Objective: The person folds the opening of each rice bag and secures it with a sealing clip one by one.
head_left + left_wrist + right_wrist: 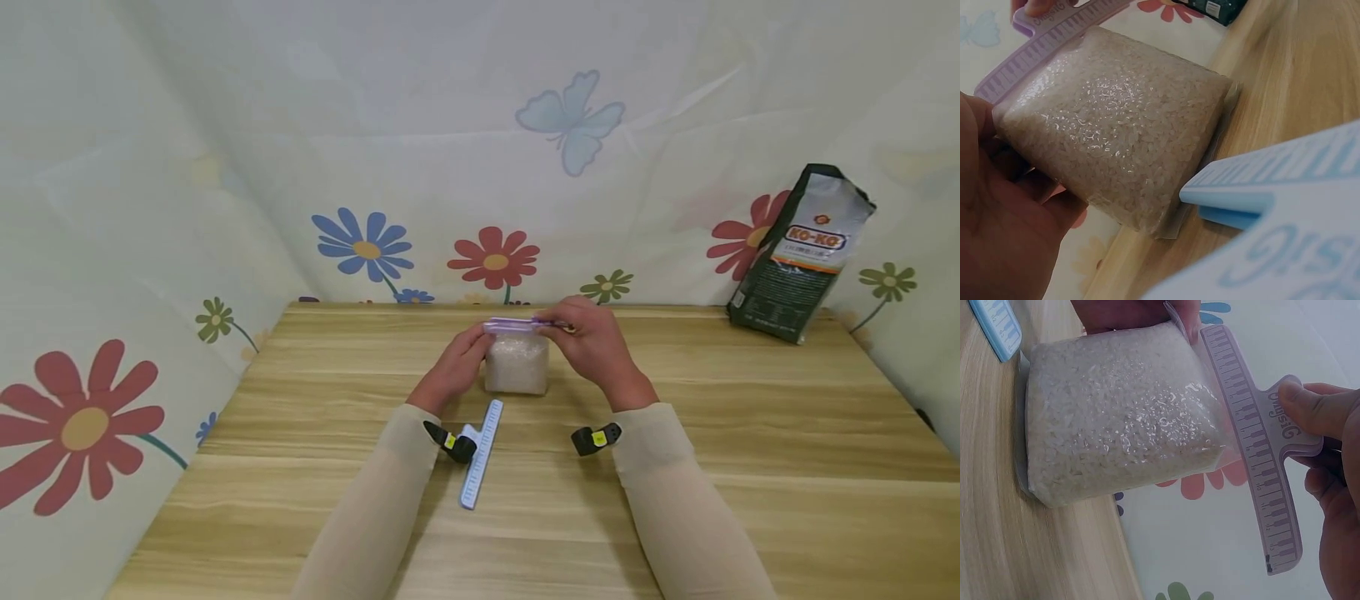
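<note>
A clear plastic bag of white rice (517,367) stands upright on the wooden table. My left hand (457,368) grips it at the upper left, with some fingers behind the bag in the left wrist view. Along the bag's top lies a purple bag clip (1247,425), printed with piano keys, whose tab my right hand (600,346) pinches between thumb and fingers. Whether the clip is fully closed on the plastic is hard to tell. A matching light blue clip (482,458) lies on the table in front of the bag, near my left wrist.
At the table's back right, a green and silver KO-KO package (798,258) leans against the flowered backdrop (420,150). The wooden table (712,533) reaches to the backdrop. A small black camera is strapped at each wrist.
</note>
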Demonstrator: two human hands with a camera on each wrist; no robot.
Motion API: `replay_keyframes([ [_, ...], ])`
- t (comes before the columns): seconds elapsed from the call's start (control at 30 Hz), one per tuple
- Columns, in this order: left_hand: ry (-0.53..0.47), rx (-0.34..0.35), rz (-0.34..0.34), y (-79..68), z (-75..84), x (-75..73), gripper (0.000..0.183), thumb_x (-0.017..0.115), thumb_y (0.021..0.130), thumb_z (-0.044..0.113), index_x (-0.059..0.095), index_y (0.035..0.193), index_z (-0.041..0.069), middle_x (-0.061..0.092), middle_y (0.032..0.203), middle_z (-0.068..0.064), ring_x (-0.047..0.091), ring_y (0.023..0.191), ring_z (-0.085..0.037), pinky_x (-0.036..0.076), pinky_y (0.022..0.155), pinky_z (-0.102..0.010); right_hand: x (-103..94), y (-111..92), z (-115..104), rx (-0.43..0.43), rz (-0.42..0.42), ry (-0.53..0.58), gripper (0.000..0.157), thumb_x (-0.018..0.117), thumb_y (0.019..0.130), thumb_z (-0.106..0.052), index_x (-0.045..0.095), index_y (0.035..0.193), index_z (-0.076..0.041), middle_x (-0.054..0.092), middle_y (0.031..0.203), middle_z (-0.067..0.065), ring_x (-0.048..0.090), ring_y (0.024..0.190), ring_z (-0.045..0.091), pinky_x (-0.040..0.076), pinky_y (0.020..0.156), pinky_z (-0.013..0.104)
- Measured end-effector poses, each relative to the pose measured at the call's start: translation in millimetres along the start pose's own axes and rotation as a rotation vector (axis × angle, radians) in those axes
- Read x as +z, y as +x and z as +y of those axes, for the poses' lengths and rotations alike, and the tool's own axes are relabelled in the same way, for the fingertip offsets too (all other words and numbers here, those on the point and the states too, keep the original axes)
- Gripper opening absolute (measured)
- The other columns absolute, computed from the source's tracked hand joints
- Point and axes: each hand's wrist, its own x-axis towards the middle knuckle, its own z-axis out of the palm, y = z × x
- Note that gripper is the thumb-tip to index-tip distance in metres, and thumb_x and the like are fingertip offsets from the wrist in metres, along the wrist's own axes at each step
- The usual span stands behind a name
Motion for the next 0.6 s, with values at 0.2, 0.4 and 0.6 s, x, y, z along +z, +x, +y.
replay_keyframes([
  [0.2,0.017,0.001,-0.005,0.0,1.4,1.1,0.037,0.033,0.106,0.031,0.052,0.136,0.019,0.054,0.137,-0.002,0.043,0.135,-0.019,0.029,0.117,-0.045,1.7,0.4,-0.1,0.008,0.0,0.014,0.016,0.076,0.083,-0.012,0.076,0.099,-0.011,0.07,0.089,0.002,0.063,0.081,0.015,0.055,0.071,0.033],
  [0.4,0.035,-0.009,-0.003,-0.3,2.2,1.5,0.037,0.033,0.106,0.03,0.051,0.138,0.021,0.052,0.141,0.001,0.041,0.137,-0.017,0.028,0.117,-0.044,4.1,0.7,-0.7,-0.012,0.001,0.017,0.015,0.075,0.083,-0.011,0.076,0.098,-0.01,0.071,0.088,0.003,0.063,0.081,0.015,0.056,0.071,0.033],
  [0.6,0.052,-0.028,-0.01,-0.3,1.8,2.0,0.04,0.035,0.106,0.033,0.049,0.14,0.019,0.051,0.142,0.0,0.041,0.138,-0.018,0.029,0.117,-0.045,7.4,1.9,-1.7,-0.055,0.016,0.01,0.015,0.076,0.082,-0.009,0.076,0.097,-0.01,0.07,0.087,0.003,0.062,0.079,0.015,0.054,0.069,0.032],
])
